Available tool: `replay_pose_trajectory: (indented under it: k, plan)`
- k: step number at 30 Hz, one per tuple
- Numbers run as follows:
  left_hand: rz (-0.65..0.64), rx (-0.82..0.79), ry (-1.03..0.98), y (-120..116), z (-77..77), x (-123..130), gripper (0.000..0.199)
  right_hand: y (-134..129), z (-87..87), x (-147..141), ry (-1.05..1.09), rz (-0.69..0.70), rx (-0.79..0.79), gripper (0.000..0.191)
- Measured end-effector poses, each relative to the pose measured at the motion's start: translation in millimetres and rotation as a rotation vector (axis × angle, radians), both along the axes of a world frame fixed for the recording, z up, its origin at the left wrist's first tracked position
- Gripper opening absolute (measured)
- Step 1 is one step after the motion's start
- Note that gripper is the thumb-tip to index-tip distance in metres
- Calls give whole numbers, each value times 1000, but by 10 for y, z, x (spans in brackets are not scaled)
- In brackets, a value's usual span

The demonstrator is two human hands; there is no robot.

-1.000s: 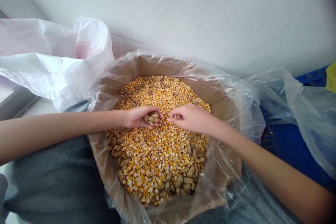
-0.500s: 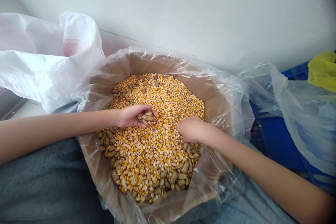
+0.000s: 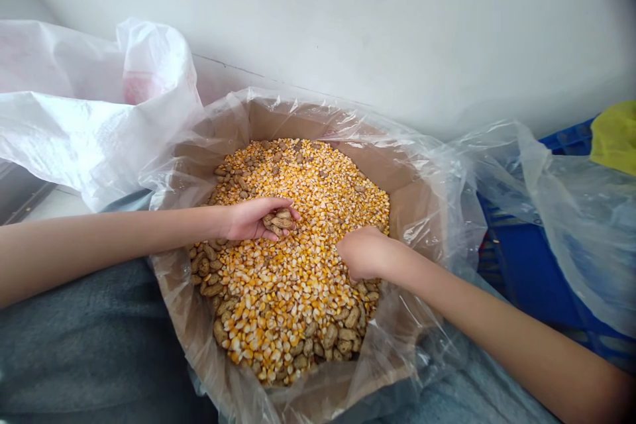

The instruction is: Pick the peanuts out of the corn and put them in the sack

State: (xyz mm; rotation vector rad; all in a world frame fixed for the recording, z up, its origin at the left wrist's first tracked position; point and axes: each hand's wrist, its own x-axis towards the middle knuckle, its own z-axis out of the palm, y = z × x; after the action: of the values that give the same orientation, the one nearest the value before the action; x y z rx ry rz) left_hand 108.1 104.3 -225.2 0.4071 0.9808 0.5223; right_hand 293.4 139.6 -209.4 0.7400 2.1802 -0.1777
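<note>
Yellow and white corn kernels (image 3: 278, 285) fill the bottom of a cardboard box (image 3: 412, 192) lined with clear plastic. Unshelled peanuts (image 3: 342, 334) lie mixed in, thickest along the near and left edges. My left hand (image 3: 251, 217), palm turned up and fingers curled, holds several peanuts (image 3: 279, 220) just above the corn. On the right side of the heap my right hand (image 3: 362, 253) reaches down at the corn, close to more peanuts. Its fingers are hidden behind the back of the hand, so whether they grip anything does not show.
A white woven sack (image 3: 89, 139) stands at the left. On the right is a blue crate (image 3: 531, 265), partly under clear plastic, with a yellow bag (image 3: 616, 136) at its back. A white wall (image 3: 348, 20) rises behind the box, which sits between my legs.
My right hand has shifted slightly down toward the peanuts at the right edge. My left hand stays nearly in place around its peanuts. The whole view has moved a little.
</note>
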Motion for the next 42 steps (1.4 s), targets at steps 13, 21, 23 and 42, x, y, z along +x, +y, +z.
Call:
replay_pose_trajectory:
  k: [13,21,23,42]
  plan:
    - [10,-6,-25,0,-31,-10,20,61,403,8,196,-29,-46,9]
    - [-77,-42,-78,-65,24,72,24,41,422,-114,673,-332,-289,24]
    - [-115,-39,-86,-98,28,107,23,-1,369,-167,761,-389,-330,26]
    - [-109,4,-63,-102,-1,70,29,335,350,131,-167,-134,18,26]
